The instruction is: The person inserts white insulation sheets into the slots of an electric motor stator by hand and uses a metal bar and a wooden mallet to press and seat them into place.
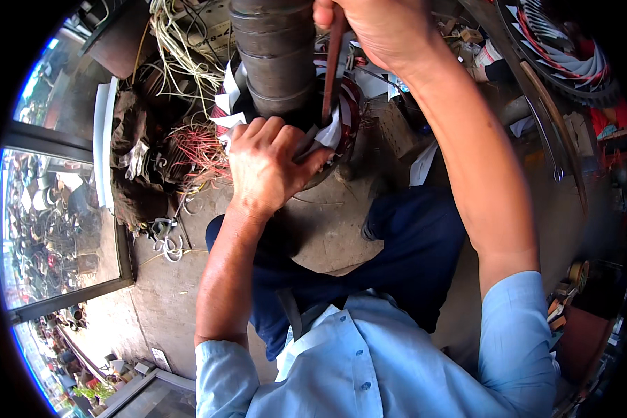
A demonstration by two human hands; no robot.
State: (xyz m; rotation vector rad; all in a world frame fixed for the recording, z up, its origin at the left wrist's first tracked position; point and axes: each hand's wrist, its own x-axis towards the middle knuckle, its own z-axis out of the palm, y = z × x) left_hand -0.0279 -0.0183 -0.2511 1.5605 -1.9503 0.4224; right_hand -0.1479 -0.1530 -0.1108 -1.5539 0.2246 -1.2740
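Observation:
A motor stator (347, 115) with dark red windings and white insulating paper strips stands upright between my knees. From its middle rises a dark ribbed cylinder (275, 59), whose top runs out of view. My left hand (266, 164) is bent over the near rim, fingers curled in and thumb against a white paper flap (325, 134). What lies under those fingers is mostly hidden. High at the upper edge, my right hand (380, 31) is closed round a flat reddish-brown stick (333, 70). The stick points down, its lower end among the papers inside the rim.
Bundled pale wires (181, 52) and loose red wire strands (200, 150) lie left of the stator. Another wound stator (561, 49) sits at the far right, near a long curved wooden handle (554, 125). A glass-paned frame (63, 230) borders the left side.

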